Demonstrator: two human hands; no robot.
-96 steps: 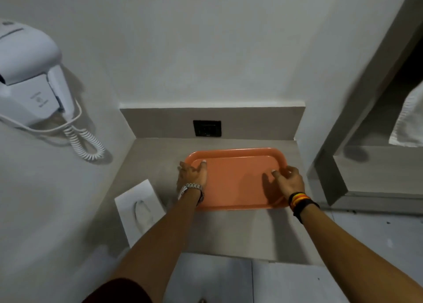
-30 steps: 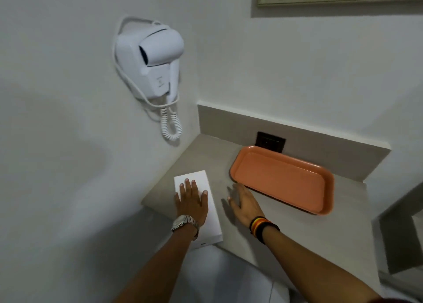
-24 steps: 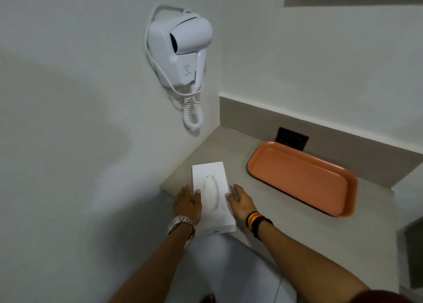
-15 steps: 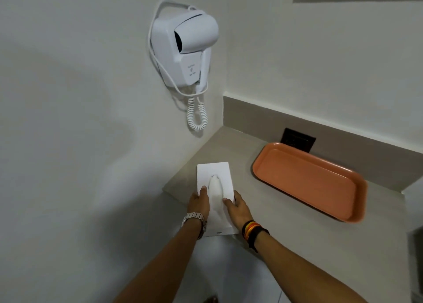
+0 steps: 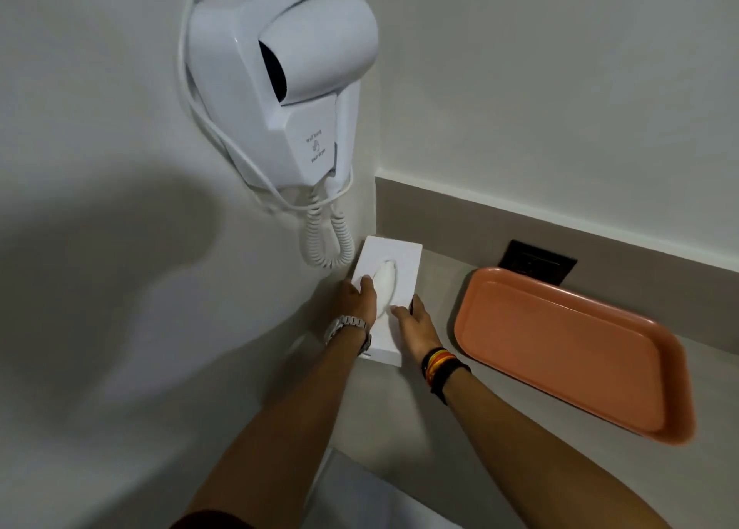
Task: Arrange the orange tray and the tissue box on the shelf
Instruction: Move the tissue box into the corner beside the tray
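Note:
A white tissue box lies flat on the grey shelf, pushed into the left corner against the wall, its far end near the back ledge. My left hand grips its left side, with the thumb on top beside the oval tissue opening. On the box's right side rests my right hand, fingers against the edge. The orange tray lies empty on the shelf to the right, near the back ledge, apart from both hands.
A white wall-mounted hair dryer hangs just above the box, its coiled cord dangling close to the box's far left corner. A black socket sits in the back ledge behind the tray. The shelf's front edge runs below my arms.
Both hands left the tray and took the tissue box by its sides. The box has slid from the shelf's front edge back into the left corner under the hair dryer.

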